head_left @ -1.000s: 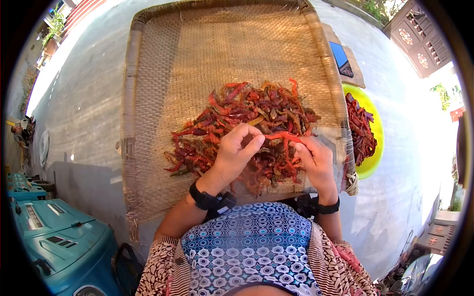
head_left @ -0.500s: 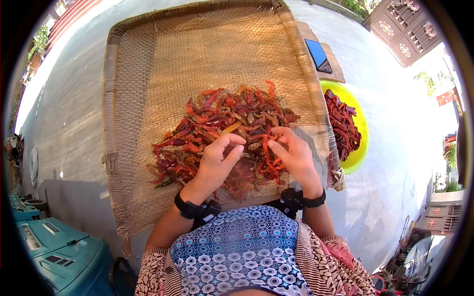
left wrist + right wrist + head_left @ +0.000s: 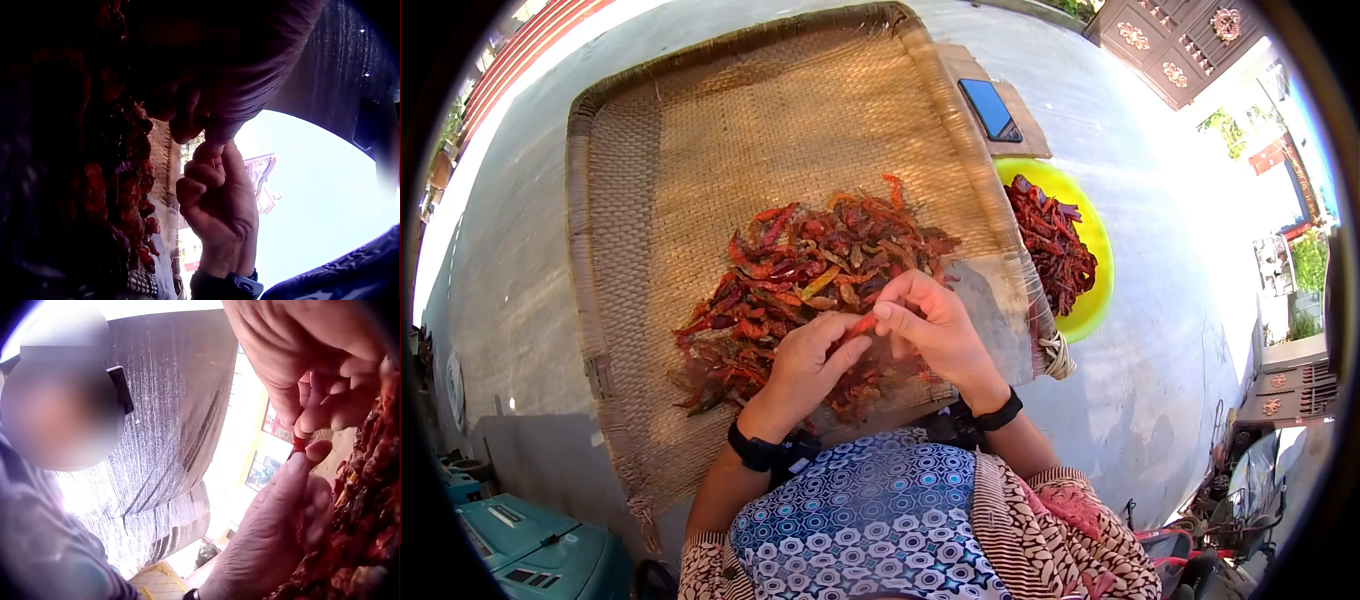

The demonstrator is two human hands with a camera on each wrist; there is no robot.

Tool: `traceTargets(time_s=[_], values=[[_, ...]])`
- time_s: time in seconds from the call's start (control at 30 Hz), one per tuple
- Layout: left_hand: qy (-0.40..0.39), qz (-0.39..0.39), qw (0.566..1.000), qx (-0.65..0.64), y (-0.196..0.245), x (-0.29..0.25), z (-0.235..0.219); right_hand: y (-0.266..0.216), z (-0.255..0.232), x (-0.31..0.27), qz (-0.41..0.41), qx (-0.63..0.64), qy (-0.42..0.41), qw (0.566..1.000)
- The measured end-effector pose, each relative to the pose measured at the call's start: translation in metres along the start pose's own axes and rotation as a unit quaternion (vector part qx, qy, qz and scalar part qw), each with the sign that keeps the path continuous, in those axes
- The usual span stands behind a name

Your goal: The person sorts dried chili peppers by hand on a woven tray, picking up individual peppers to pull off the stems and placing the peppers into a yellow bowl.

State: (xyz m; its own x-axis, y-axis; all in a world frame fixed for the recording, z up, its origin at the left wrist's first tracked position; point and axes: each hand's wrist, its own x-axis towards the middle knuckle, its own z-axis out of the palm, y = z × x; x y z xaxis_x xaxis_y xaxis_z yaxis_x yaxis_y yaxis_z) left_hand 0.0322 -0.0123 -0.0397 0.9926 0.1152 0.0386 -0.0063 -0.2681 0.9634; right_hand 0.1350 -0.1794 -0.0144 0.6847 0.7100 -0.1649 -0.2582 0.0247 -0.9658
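A person's left hand and right hand both pinched one red pepper, thumb and fingers together on it. The pepper was held between them above the tray, with the left hand at its eight o'clock and the right hand at its three o'clock. The right wrist view showed a short red piece of it bare between the fingertips; the left wrist view was too dark to make it out. From the pepper, a heap of red, brown and a few yellowish peppers spread on the tray toward ten o'clock. Between two and three o'clock, just beyond the tray's rim, was a yellow bowl holding dark red peppers. A phone lay on a board at one o'clock.
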Motion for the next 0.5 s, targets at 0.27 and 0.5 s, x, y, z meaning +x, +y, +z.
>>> traceTargets(time_s=[0.27, 0.5], values=[[-0.014, -0.017, 0.999, -0.032, -0.001, -0.004, -0.002, -0.010, -0.039, -0.009, -0.092, 0.010, 0.153, 0.984], [0.013, 0.017, 1.000, -0.006, -0.015, -0.003, 0.000, -0.027, -0.109, -0.024, -0.161, -0.001, 0.438, 0.884]])
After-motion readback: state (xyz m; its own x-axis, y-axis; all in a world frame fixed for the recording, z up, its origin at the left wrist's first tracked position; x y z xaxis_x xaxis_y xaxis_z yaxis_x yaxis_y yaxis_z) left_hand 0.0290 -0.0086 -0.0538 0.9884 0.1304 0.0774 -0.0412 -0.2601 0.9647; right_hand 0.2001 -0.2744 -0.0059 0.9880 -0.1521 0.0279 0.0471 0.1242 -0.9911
